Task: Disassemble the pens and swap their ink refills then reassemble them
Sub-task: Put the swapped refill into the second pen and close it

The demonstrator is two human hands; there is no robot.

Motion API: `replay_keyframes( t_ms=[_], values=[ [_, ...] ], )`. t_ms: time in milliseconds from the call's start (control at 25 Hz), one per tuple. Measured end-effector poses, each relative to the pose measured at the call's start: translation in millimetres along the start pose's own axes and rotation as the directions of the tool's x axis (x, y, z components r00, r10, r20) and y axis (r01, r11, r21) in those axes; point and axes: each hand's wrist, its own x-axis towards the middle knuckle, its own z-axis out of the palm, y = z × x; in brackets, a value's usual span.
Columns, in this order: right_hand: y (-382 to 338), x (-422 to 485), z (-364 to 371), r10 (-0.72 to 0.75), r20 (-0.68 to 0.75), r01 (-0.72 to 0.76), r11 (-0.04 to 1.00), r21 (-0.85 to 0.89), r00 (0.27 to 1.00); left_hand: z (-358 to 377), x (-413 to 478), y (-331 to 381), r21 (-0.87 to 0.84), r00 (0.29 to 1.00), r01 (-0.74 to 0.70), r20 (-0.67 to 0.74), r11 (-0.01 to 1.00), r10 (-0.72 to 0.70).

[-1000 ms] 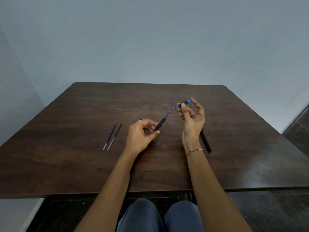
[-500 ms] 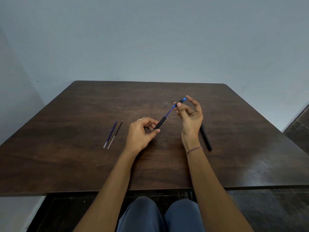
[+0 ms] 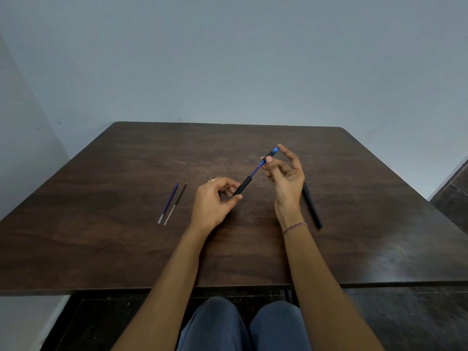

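Left hand [image 3: 215, 201] gripped black barrel [image 3: 241, 187], fingers curled round it. Right hand [image 3: 286, 173] pinched blue-tipped section [image 3: 270, 155] between thumb and fingertips, above table [image 3: 126, 249]. Blue refill [image 3: 255, 170] bridged halves. Probably rejoining, though unclear. Next move called for straight, aligned push. Loose refills [image 3: 168, 202] lay left, second pen [image 3: 312, 207] right.

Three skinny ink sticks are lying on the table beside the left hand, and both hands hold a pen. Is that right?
Not three: the head view shows two, a blue refill and a black refill, side by side on the table beside the left hand. It and the right hand do hold a pen.
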Motion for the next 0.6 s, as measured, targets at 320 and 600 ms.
replay_keyframes(
  t_ms=[320,600],
  values=[
    [1.1,-4.1,3.1,0.025,0.112,-0.013,0.995,-0.100,0.993,1.1,0.1,1.2,-0.010,1.000,-0.010,-0.016,1.000,0.010],
    [1.1,-5.6,5.0,0.037,0.169,-0.013,0.990,-0.137,0.985,0.7,0.8,1.9,-0.010,1.000,-0.008,-0.022,1.000,0.008]
  ],
)
